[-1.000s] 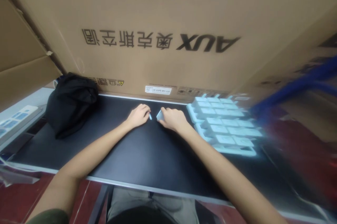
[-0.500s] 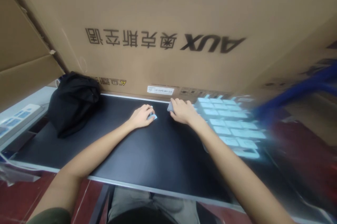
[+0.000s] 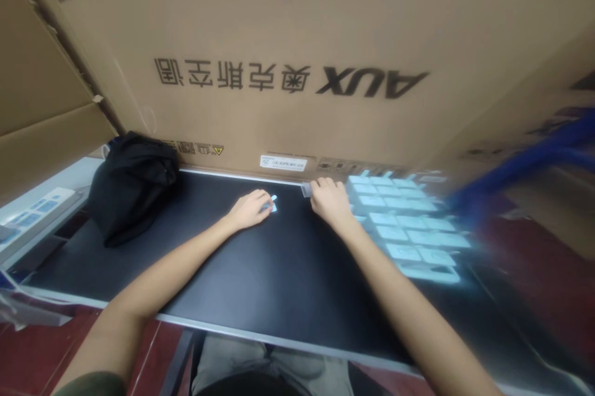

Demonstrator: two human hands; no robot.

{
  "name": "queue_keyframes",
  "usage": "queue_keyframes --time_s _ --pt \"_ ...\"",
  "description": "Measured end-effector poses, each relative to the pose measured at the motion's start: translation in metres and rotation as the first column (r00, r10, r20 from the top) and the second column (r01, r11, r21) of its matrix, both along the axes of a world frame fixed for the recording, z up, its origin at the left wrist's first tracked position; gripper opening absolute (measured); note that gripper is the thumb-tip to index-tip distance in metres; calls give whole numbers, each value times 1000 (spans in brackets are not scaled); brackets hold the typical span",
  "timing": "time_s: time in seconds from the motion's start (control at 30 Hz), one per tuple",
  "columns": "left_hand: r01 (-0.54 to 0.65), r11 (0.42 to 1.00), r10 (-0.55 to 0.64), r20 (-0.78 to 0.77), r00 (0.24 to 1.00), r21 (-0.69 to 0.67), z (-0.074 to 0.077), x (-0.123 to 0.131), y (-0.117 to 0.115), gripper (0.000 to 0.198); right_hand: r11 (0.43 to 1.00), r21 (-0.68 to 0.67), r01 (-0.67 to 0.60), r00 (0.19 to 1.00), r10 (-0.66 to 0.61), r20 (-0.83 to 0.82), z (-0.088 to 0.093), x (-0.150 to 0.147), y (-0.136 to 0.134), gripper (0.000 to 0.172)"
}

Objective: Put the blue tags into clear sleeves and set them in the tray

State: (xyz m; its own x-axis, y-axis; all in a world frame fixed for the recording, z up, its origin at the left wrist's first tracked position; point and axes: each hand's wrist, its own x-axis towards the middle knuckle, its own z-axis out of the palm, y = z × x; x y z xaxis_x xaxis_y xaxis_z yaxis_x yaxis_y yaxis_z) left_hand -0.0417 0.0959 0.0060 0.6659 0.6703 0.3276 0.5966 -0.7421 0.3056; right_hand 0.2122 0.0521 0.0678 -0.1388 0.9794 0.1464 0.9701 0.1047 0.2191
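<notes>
Work unfinished in the head view: both hands were occupied with small pieces above the black tabletop (image 3: 279, 278).
The left hand (image 3: 251, 209) had its fingers and thumb nearly closed on a small light-blue piece (image 3: 274, 206), part of which showed past the fingertips; the right hand (image 3: 331, 199), near the far edge, was curled on a thin greyish piece (image 3: 306, 189), its thumb hidden. The pieces were apart, so the handling seemed midway, with neither set down. Pale-blue blocks (image 3: 395, 198) lay in rows just beside the right hand; how many were finished could not be told.
</notes>
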Motion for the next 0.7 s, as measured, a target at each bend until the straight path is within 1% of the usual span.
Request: queue_keyframes --time_s 0.07,0.1,0.13,0.2,0.27,0.3,0.33,0.4,0.47,0.5,0.57,0.63,0.7 --pt "-2 1000 2 0 1000 7 1 0 0 13 998 62 -21 999 23 -41 9 2 -21 36" --pt "-3 1000 3 0 1000 11 1 0 0 14 992 123 -35 996 45 -82 13 6 -35 37" --pt "-3 1000 3 1 1000 15 1 0 0 15 978 205 -43 988 73 -138 16 11 -50 38" --pt "-1 1000 1 1 1000 23 0 0 1 17 920 391 -13 959 123 -256 19 30 -84 37" --pt "1 1000 -1 1 1000 27 -1 0 2 19 838 536 98 925 121 -359 14 56 -116 35" --pt "2 1000 -2 1 1000 30 -1 1 2 19 789 583 193 909 81 -410 9 72 -130 37" --pt "1 999 -1 1 1000 34 -1 1 2 20 740 602 300 884 22 -467 3 87 -142 41" --pt "-7 999 7 6 1000 42 -1 2 2 22 661 566 493 800 -89 -593 -14 114 -160 52" --pt "-17 999 16 12 1000 49 -1 3 1 23 634 475 610 706 -163 -689 -32 134 -170 61" --pt "-19 999 18 11 1000 50 -1 3 1 24 634 428 643 664 -185 -724 -40 141 -174 63" --pt "-19 999 19 0 1000 51 -1 4 0 24 655 348 671 604 -210 -769 -53 150 -178 63" --pt "-18 998 19 -7 1000 54 -1 4 0 25 688 294 664 580 -226 -783 -62 156 -180 63" --pt "-18 998 19 -5 1000 54 0 3 0 25 742 233 629 582 -251 -773 -67 162 -179 56"
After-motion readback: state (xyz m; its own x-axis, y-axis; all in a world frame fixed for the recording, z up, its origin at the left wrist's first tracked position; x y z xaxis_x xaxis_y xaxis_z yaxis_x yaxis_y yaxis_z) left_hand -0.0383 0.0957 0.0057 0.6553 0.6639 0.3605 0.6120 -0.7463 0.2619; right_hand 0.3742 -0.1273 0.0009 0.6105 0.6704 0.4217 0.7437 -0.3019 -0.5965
